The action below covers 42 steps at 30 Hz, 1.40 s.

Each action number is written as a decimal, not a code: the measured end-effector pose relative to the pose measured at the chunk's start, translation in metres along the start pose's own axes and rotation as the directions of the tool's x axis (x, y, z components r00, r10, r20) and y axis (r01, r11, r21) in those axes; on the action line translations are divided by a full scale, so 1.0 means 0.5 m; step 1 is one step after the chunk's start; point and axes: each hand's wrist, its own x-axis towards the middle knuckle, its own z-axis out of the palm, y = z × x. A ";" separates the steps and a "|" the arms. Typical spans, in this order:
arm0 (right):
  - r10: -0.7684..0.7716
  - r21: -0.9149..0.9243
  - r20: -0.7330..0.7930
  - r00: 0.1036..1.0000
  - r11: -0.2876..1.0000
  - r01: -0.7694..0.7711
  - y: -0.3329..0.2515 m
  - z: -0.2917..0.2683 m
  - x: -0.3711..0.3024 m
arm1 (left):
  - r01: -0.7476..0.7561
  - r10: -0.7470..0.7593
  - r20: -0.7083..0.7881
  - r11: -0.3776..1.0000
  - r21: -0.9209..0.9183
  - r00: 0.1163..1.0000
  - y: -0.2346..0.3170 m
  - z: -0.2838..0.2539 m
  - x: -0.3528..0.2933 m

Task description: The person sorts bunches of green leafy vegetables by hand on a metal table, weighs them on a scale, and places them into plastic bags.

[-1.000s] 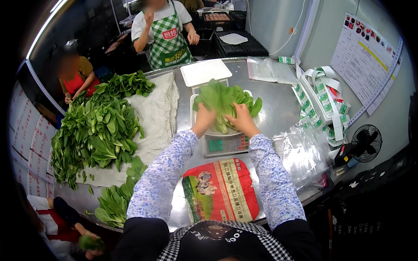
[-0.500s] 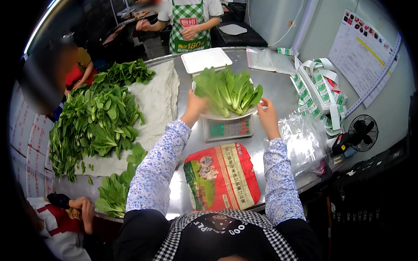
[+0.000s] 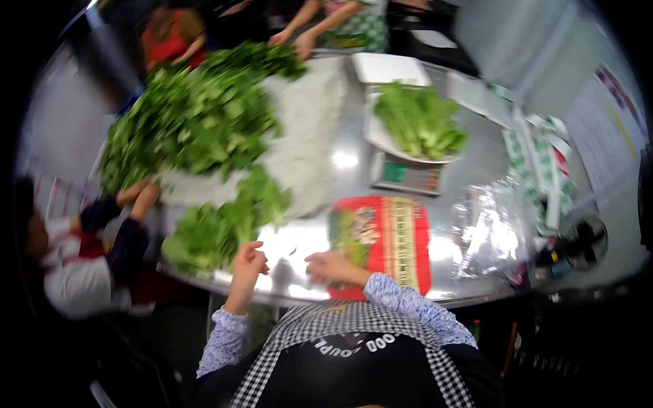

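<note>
My left hand [image 3: 249, 267] is beside a small heap of leafy greens [image 3: 221, 224] near the table's front edge. Its fingers are loosely bent and apart, with nothing seen in them. Over the left side of a red and cream printed bag [image 3: 398, 238], my right hand [image 3: 333, 267] reaches leftward, its fingers part-bent, blurred and holding nothing visible. A bunch of green leafy vegetables [image 3: 420, 121] lies on a white plate [image 3: 376, 129], which rests on a digital scale [image 3: 407, 175] farther back.
A large pile of greens [image 3: 194, 119] covers the left, beside a pale cloth [image 3: 309, 129]. A white tray [image 3: 391, 69] stands behind the scale. Clear plastic bags [image 3: 493, 231], green-white strips [image 3: 544, 163] and a small fan [image 3: 586, 241] are at right. Co-workers' hands [image 3: 139, 197] touch the table's left side.
Both my hands have let go of the plate, leaving it on the scale, and moved toward the front greens. The view has swung left. A co-worker's hands now reach the far greens.
</note>
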 end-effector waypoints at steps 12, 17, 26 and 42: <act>0.084 0.199 -0.150 0.985 0.978 -0.054 -0.061 0.226 0.288 | -0.221 0.067 -0.697 0.966 -0.134 0.714 -0.128 -0.277 -0.136; 0.041 0.053 -0.227 0.973 0.998 -0.030 -0.073 0.236 0.358 | -0.162 0.525 -0.260 0.627 0.762 0.810 -0.089 -0.168 -0.075; 0.209 0.203 -0.038 0.977 0.959 -0.197 -0.085 0.146 0.287 | -0.067 0.393 -0.183 0.544 0.837 0.901 -0.143 -0.150 -0.007; -0.135 0.159 -0.281 0.950 0.970 0.185 -0.115 0.060 0.165 | 0.018 -0.025 -0.019 0.955 -0.295 1.000 -0.092 -0.089 -0.140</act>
